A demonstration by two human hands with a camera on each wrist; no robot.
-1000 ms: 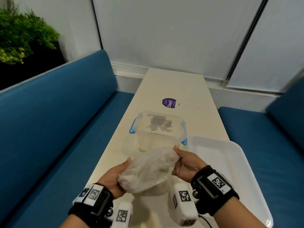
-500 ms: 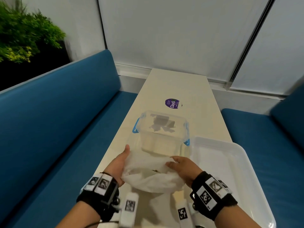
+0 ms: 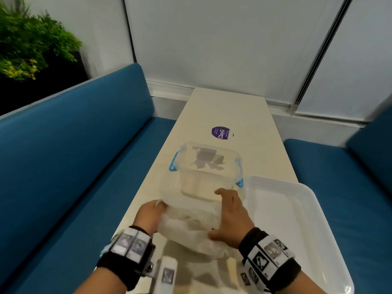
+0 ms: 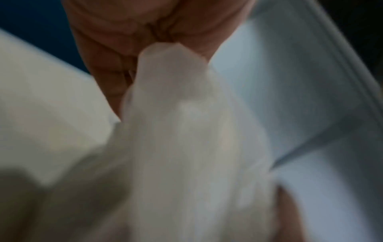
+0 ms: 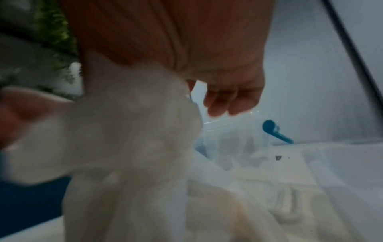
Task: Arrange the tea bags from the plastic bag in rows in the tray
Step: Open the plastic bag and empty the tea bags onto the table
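A cloudy translucent plastic bag (image 3: 191, 225) lies on the near part of the table, its top pulled up and spread between both hands. My left hand (image 3: 151, 213) pinches the bag's left edge; in the left wrist view the film (image 4: 172, 68) is bunched between curled fingers. My right hand (image 3: 230, 217) grips the bag's right side, thumb low and fingers over the top, as the right wrist view shows with the bag (image 5: 134, 131). Pale shapes show through the film; I cannot make out single tea bags. The white tray (image 3: 305, 209) sits just right of the bag.
A clear lidded box with blue clips (image 3: 209, 166) stands right behind the bag. A purple round sticker (image 3: 220, 133) marks the table farther back. Blue benches (image 3: 63, 166) run along both sides of the narrow table. A plant (image 3: 27, 43) is at far left.
The bag came down from being held up as a bundle to lying on the table. Both hands shifted to its sides and pulled its top apart.
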